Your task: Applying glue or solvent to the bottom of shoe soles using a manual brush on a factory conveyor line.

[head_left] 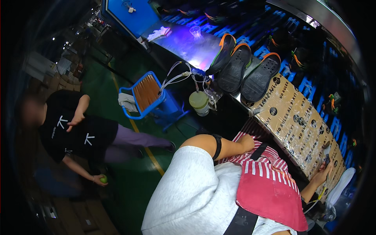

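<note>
My left hand is curled closed against the red-and-white striped apron. Whatever its fingers hold, if anything, is hidden. Out to the right, my right hand rests by the board's lower end, its fingers closed around a small dark tool whose kind I cannot make out. A brown printed cardboard sheet under shiny clear film covers the bench in front of me. Three black clogs with orange and green trim stand at its far end, among them a left one, a middle one and a right one.
Blue-slatted conveyor carries more dark shoes behind the board. White gloves and a clear cup lie on a metal table. A lidded jar hangs near hoses. A blue-framed stool and a person holding a green round thing are left.
</note>
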Tool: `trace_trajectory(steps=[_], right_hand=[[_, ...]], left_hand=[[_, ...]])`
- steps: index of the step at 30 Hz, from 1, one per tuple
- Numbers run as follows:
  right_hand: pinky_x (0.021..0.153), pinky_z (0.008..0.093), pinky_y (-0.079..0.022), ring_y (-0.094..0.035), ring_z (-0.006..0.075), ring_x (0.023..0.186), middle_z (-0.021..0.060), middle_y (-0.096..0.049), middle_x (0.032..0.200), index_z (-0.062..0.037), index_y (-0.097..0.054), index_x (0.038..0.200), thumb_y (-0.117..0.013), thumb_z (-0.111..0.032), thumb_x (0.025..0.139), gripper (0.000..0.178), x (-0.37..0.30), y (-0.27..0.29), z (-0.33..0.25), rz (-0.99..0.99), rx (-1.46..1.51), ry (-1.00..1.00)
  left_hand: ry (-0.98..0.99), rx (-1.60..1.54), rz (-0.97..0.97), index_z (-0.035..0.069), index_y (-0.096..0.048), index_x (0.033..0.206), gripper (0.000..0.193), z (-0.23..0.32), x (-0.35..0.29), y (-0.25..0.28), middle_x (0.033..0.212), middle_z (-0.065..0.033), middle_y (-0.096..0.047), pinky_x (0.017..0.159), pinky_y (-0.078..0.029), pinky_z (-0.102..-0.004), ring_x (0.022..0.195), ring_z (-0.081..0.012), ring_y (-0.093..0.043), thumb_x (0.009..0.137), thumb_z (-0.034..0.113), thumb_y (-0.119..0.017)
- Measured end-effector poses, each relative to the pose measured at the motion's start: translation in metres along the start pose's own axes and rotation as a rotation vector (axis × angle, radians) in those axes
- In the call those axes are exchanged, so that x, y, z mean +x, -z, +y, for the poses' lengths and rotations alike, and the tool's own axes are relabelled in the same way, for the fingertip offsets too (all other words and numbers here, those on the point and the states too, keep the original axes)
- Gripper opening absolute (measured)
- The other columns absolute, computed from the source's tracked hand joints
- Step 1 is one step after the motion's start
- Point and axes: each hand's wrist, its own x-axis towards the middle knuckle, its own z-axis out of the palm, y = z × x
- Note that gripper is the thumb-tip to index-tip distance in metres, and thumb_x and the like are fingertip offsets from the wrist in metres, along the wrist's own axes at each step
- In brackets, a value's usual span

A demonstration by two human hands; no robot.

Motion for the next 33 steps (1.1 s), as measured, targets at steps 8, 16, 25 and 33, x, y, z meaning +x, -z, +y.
trace_trajectory(steps=[8,16,25,33], right_hand=[[0.048,0.0126,-0.031,-0.041,0.0018,0.053,0.0007,-0.052,0.070,-0.0025,-0.051,0.108,-0.043,-0.023,0.089,0.029,0.005,0.010,0.006,0.047,-0.013,-0.030],[0.048,0.0120,-0.030,-0.040,0.0004,0.053,-0.0011,-0.050,0.071,-0.0025,-0.049,0.110,-0.041,-0.023,0.089,0.031,0.003,0.011,0.006,0.041,-0.032,-0.047],[0.048,0.0128,-0.031,-0.040,0.0011,0.054,-0.0004,-0.051,0.071,-0.0017,-0.049,0.110,-0.042,-0.022,0.089,0.030,0.002,0.006,0.006,0.053,-0.006,-0.050],[0.047,0.0122,-0.029,-0.040,0.0012,0.052,0.0000,-0.051,0.070,-0.0018,-0.050,0.109,-0.041,-0.021,0.089,0.029,-0.001,0.001,0.001,0.059,-0.051,-0.005]], left_hand=[[0.031,0.095,-0.038,0.004,-0.066,0.077,0.021,0.007,-0.003,0.008,0.082,-0.0120,-0.063,0.065,-0.049,-0.0367,0.072,-0.0264,-0.061,0.070,0.019,-0.053],[0.254,-0.198,-0.081,0.003,-0.066,0.078,0.023,0.017,-0.005,0.027,0.083,-0.0157,-0.062,0.070,-0.047,-0.0385,0.076,-0.0285,-0.060,0.071,0.018,-0.050],[0.082,0.009,-0.049,0.003,-0.066,0.078,0.020,0.013,-0.010,0.029,0.082,-0.0142,-0.063,0.067,-0.048,-0.0375,0.074,-0.0274,-0.061,0.068,0.015,-0.053],[-0.007,0.074,-0.005,0.002,-0.064,0.074,0.018,0.001,-0.002,-0.001,0.078,-0.0136,-0.062,0.064,-0.048,-0.0370,0.071,-0.0269,-0.060,0.064,0.015,-0.057]])
